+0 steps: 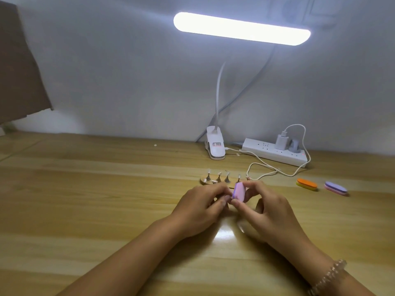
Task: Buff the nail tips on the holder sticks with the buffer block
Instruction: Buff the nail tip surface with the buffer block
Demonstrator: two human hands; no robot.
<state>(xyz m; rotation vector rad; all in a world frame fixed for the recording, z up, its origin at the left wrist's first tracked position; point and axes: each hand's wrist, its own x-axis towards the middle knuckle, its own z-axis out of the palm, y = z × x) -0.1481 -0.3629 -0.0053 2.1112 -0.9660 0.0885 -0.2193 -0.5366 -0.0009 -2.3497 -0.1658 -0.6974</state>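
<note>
Forearms converging, right hand [267, 207] pinching buffer block [239, 191], left hand [199, 207] curled, hold unclear

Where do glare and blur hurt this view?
Head view: the lamp is blown out white; its glare patches the table just nearer than the right hand, which grips the buffer and looks slightly motion-blurred; the nail tips behind are small and soft.

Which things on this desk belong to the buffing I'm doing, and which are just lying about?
In the job: buffer block, pinched by the right hand; left hand, curled beside it, its hold hidden; holder sticks with nail tips on the wooden base.
Lying about: orange buffer; purple buffer; clip lamp; power strip; white cable.
</note>
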